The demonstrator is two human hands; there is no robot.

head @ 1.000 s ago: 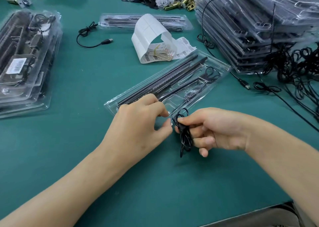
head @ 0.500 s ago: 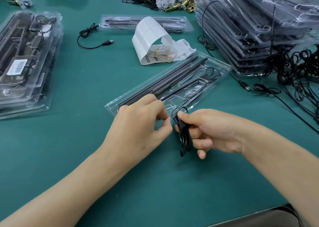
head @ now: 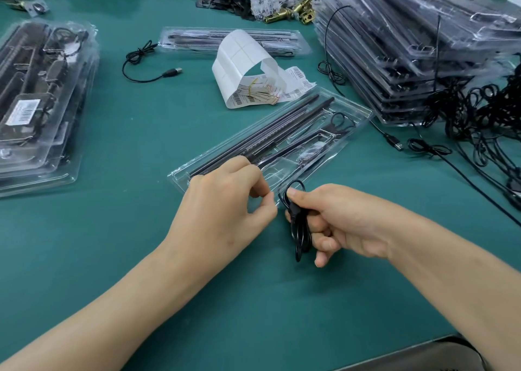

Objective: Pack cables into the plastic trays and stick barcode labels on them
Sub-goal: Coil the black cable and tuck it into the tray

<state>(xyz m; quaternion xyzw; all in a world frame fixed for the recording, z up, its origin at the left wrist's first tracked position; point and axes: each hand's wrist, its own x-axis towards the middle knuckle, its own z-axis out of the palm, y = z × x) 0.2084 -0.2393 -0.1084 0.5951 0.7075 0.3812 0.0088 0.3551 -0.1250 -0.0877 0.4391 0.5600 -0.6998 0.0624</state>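
A clear plastic tray [head: 353,111] lies slanted across the middle of the green table, with black rods and a coiled cable inside. My left hand [head: 222,201] pinches the tray's near corner between thumb and fingers. Just right of it, my right hand [head: 338,224] grips a bundled black cable [head: 300,229], whose loop sticks up over my thumb by the tray's near end. A strip of barcode labels [head: 248,63] with white backing paper lies curled behind the tray.
Packed trays are stacked at the left [head: 42,103] and in a tall pile at the back right [head: 408,49]. A tangle of loose black cables [head: 485,117] lies at the right. One more tray [head: 197,38] and a loose USB cable [head: 146,60] sit at the back.
Both hands stay almost where they were. My right hand has nudged the cable bundle slightly closer to the tray's corner.
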